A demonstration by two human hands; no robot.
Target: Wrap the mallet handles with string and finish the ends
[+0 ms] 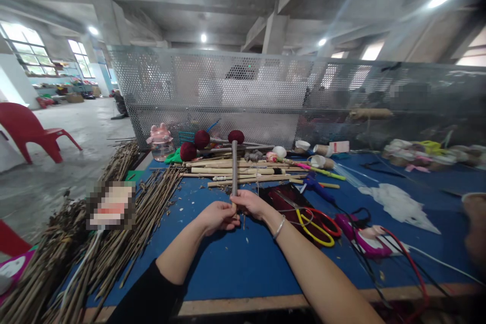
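Two bare hands meet above the middle of a blue-topped bench (246,276), well in from its front edge, holding a grey stick (235,169). A dark red ball (236,136) sits at the stick's far end, which points towards the back edge. The left hand (218,217), on an arm in a black sleeve, has its fingers closed on the stick's near end. The right hand (251,204) pinches it just above, thumb and fingers together; a silver bangle (279,227) circles that wrist.

Beyond the hands, pale rods (243,171) lie side by side, roughly parallel to the back edge. Two more dark red balls, one (202,139) just behind the other (188,151), rest near the back edge, left of the held stick. Further left is a clear jar with a pink lid (160,134). Thin brown twigs (154,217) spread over the bench's left end, down to the front left corner.

Right of the hands lie a dark red cloth (274,195), scissors (300,216) with yellow and red handles, and a blue glue gun (319,190). A purple and white power strip (364,245) lies nearer the front edge. Towards the right end is a crumpled white plastic bag (398,207). A perforated metal panel (261,98) stands along the back edge.
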